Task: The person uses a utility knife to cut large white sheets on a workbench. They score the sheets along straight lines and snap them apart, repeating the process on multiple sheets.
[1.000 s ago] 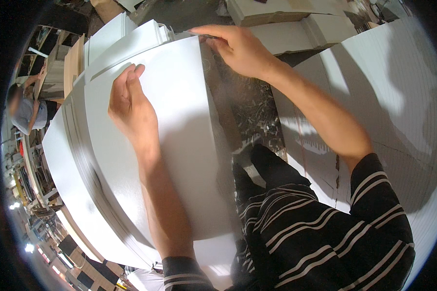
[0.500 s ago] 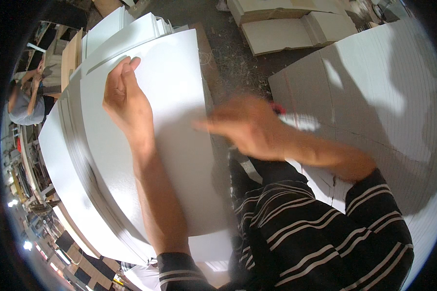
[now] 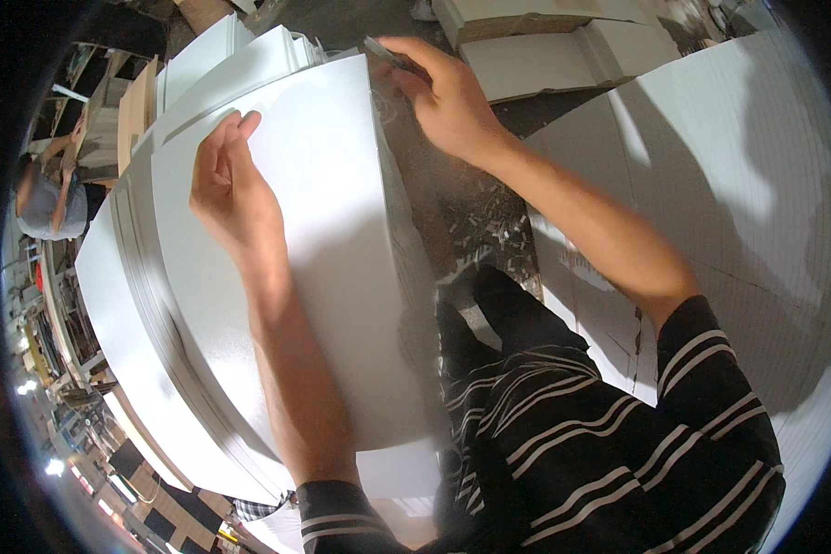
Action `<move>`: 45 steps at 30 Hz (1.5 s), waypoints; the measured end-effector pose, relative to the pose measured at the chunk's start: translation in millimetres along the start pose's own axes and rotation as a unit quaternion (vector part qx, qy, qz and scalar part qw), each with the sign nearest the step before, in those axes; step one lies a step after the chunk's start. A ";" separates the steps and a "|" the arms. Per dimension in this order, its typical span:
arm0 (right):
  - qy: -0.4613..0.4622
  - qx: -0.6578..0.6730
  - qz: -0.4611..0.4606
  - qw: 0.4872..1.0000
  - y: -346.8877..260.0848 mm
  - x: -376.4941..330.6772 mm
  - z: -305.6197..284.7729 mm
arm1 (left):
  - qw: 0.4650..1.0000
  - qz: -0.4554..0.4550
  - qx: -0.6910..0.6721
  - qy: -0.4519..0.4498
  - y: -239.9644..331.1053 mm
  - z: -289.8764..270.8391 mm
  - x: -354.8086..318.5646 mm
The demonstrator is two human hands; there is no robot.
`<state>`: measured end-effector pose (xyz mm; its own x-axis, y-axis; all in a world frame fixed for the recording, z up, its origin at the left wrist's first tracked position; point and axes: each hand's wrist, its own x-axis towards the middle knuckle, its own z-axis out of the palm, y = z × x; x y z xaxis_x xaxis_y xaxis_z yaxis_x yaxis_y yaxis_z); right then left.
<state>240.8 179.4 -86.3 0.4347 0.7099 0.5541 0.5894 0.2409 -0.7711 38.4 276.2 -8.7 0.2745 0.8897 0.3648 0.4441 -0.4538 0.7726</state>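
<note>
On the stack (image 3: pixel 148 305) of white sheets, I've got my left hand (image 3: pixel 234 196) flat, fingers together, pressing the top sheet (image 3: pixel 342 231) down. Right hand (image 3: pixel 443 97) at the sheet's far right corner, pinching a thin grey tool (image 3: pixel 385 53), prob a blade; can't tell exactly. Sheet looks aligned & held. Edge work seems only just starting at that corner, rest of edge left. Folded cartons (image 3: pixel 563 55) lie beyond.

Smooth matt white paperboard sheet (image 3: pixel 286 249), ribbed corrugated white cardboard (image 3: pixel 739 185), striped knit cloth sleeve (image 3: pixel 711 388).
</note>
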 end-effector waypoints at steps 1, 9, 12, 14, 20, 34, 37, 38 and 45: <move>-0.003 -0.008 -0.010 1.000 4.3 6.1 5.6 | 1.000 0.002 0.008 0.000 1.3 0.3 -0.7; 0.033 -0.005 -0.063 0.997 -12.4 -5.2 16.1 | 0.999 -0.032 0.008 -0.007 6.2 -0.7 -1.2; -0.019 -0.013 -0.052 0.998 -29.7 -37.1 15.8 | 1.000 -0.001 0.029 0.001 -0.8 -1.2 5.5; -0.054 -0.014 -0.056 0.997 -48.3 -63.5 13.7 | 1.000 0.020 0.018 0.002 -6.6 -1.9 9.7; -0.182 -0.027 -0.067 0.981 -125.5 -133.8 -7.7 | 0.998 0.053 0.001 0.020 -19.1 3.3 25.2; -0.122 -0.079 -0.023 0.989 -133.5 -103.1 27.4 | 0.987 0.162 0.003 -0.017 -86.8 9.2 94.5; -0.237 -0.087 -0.064 0.965 -149.8 -110.2 15.8 | 0.990 0.073 -0.114 -0.040 -82.7 11.7 99.8; -0.280 -0.086 -0.081 0.953 -152.9 -112.5 8.5 | 0.989 0.052 -0.136 -0.040 -80.9 12.6 99.5; -0.331 0.075 -0.039 0.940 -122.8 -112.0 -24.0 | 0.993 0.065 -0.069 -0.068 -91.7 7.7 113.7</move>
<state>136.1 54.3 -46.1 -0.1542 0.9304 0.3326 0.4769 0.3649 -0.7996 35.5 418.6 -42.1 0.4383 0.8049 0.4001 0.2786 -0.5449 0.7909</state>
